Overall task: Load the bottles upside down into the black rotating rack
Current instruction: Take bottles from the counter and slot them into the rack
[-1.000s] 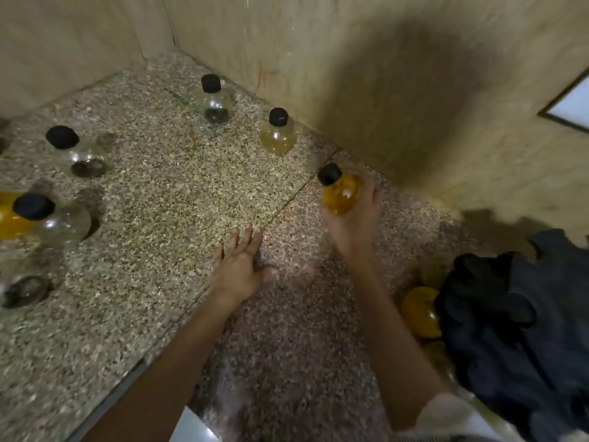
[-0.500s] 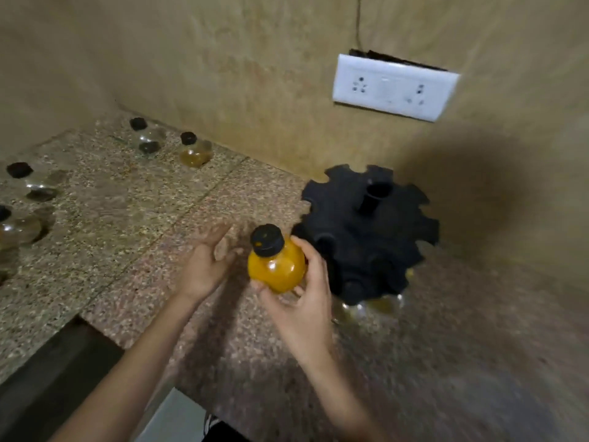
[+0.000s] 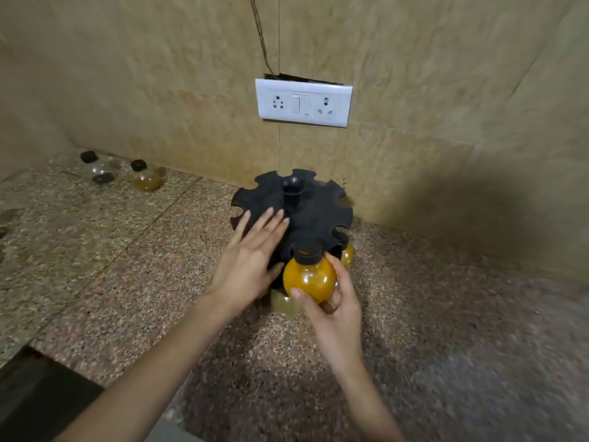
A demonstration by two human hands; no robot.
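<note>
The black rotating rack stands on the stone counter against the wall, with a knob on its centre post. My right hand grips a round bottle of orange liquid with a black cap, held at the rack's near edge with the cap pointing up and away toward the rack. My left hand lies flat with straight fingers on the rack's left side. Under the rack's top plate hang two more bottles, one amber and one orange.
Two round black-capped bottles stand by the wall at the far left, one clear and one amber. A white socket plate sits on the wall above the rack. The counter's front edge drops off at the lower left.
The view has swung right onto the rack. My right hand carried the orange bottle from mid-counter to the rack's near edge. My left hand moved from above the counter onto the rack's top.
</note>
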